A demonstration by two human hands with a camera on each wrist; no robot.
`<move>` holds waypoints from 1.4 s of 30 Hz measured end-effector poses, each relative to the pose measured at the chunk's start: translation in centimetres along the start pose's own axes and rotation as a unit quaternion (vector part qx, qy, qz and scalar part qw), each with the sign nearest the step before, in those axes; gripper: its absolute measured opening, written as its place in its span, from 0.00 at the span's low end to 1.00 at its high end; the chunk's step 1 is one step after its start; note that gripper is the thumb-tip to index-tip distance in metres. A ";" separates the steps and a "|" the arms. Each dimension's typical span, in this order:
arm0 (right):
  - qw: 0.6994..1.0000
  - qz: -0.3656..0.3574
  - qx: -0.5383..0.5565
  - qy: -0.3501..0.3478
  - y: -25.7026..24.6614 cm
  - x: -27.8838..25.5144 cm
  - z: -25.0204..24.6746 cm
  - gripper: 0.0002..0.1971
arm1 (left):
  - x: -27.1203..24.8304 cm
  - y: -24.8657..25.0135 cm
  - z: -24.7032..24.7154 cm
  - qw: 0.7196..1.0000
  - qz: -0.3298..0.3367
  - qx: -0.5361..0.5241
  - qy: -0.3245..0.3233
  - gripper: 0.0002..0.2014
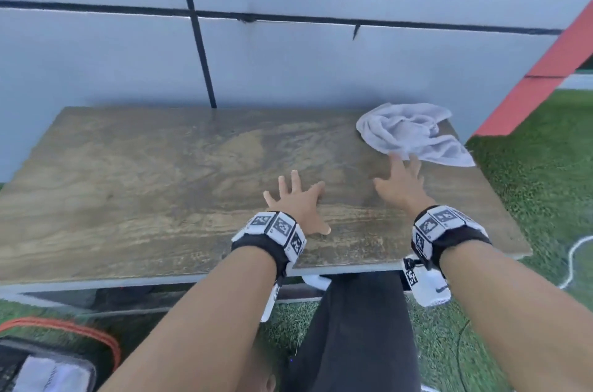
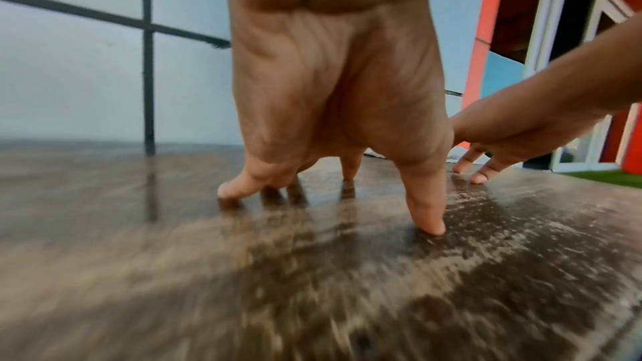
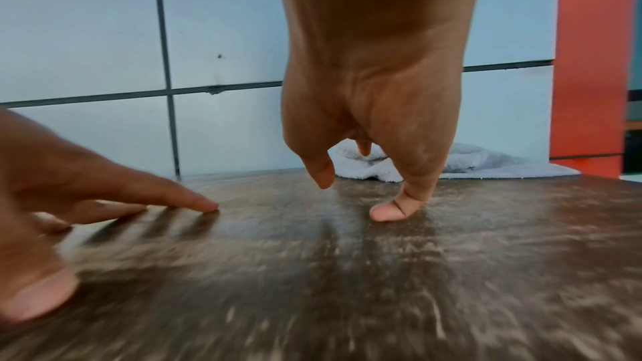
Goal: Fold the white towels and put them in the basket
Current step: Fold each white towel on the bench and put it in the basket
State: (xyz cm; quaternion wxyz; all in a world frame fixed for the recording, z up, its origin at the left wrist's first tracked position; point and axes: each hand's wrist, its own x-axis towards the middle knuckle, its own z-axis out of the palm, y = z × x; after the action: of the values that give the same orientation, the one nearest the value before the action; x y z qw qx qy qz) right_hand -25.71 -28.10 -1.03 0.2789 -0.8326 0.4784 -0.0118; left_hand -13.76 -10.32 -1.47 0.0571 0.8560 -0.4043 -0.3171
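A crumpled white towel point(image 1: 414, 132) lies at the far right corner of the wooden table point(image 1: 144, 173); the right wrist view shows the same towel point(image 3: 486, 162) beyond the fingers. My right hand point(image 1: 399, 181) reaches toward it with spread fingers, the tips at its near edge, holding nothing. My left hand point(image 1: 296, 202) lies flat on the table with fingers spread, fingertips point(image 2: 430, 225) pressing the surface. A dark basket point(image 1: 48, 366) with an orange rim stands on the grass at the lower left, with white folded cloth inside.
A pale panelled wall point(image 1: 288, 55) with black seams stands right behind the table. An orange beam point(image 1: 545, 77) slants at the right. Green turf point(image 1: 545, 199) surrounds the table, with a white cord point(image 1: 574, 260) lying on it at the right.
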 end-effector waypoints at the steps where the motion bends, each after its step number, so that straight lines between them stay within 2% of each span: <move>1: 1.000 0.008 0.004 -0.001 0.1 0.6 -0.3 0.40 | 0.3 0.4 -0.5 1.000 -0.010 0.022 -0.015 0.48; 4: 1.000 0.005 -0.016 -0.002 -0.1 2.2 -0.7 0.45 | 1.1 1.2 -1.6 0.997 -0.030 0.050 -0.041 0.53; 7: 0.998 0.014 -0.055 -0.016 0.2 3.9 -0.2 0.46 | 1.5 1.4 -1.7 0.996 -0.035 0.062 -0.051 0.55; 10: 0.995 0.017 -0.095 0.002 0.5 4.9 0.6 0.42 | 1.9 1.6 -1.7 0.996 -0.039 0.068 -0.052 0.56; 15: 0.988 0.018 -0.147 0.034 -0.7 5.1 0.8 0.26 | 2.0 1.7 -1.7 0.996 -0.043 0.060 -0.052 0.58; 19: 0.964 -0.028 -0.252 0.086 -1.6 5.2 0.4 0.24 | 2.0 1.6 -1.7 0.996 -0.044 0.053 -0.052 0.58; 24: 0.976 -0.070 -0.204 0.015 -1.9 3.5 0.5 0.20 | 1.7 1.3 -1.4 0.998 -0.040 0.032 -0.021 0.58; 28: 0.967 -0.169 -0.188 0.008 -2.5 0.2 2.7 0.14 | 1.3 1.0 -1.3 0.999 -0.023 -0.014 0.019 0.68; 30: 0.963 -0.212 -0.163 -0.021 -2.8 -1.6 3.7 0.16 | 0.7 0.8 -1.0 0.999 -0.007 -0.032 0.040 0.68; 32: 0.955 -0.254 -0.143 -0.053 -2.9 -2.9 4.6 0.19 | 0.3 0.1 -0.2 0.996 0.013 -0.049 0.067 0.59; 36: 0.942 -0.307 -0.070 -0.112 -3.3 -4.6 5.4 0.25 | -1.2 -2.2 1.4 0.986 0.035 -0.055 0.153 0.29; 38: 0.950 -0.302 -0.018 -0.083 -3.3 -5.1 5.5 0.24 | -2.1 -4.2 1.5 0.977 0.053 -0.076 0.190 0.16; 39: 0.953 -0.299 -0.017 -0.041 -3.3 -5.2 5.5 0.22 | -2.6 -5.3 1.4 0.974 0.062 -0.083 0.200 0.10; 41: 0.956 -0.286 -0.052 0.031 -3.2 -5.2 5.8 0.20 | -3.4 -7.6 0.7 0.975 0.071 -0.064 0.202 0.03; 42: 0.961 -0.269 -0.056 0.036 -3.3 -5.2 5.9 0.20 | -3.8 -8.7 0.2 0.976 0.071 -0.044 0.200 0.02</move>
State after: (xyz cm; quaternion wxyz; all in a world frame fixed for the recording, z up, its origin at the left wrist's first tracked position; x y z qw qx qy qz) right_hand -24.21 -19.96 -3.14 0.2012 -0.9438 0.2467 -0.0893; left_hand -10.02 -1.68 -2.84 0.1969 0.8678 -0.4302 -0.1517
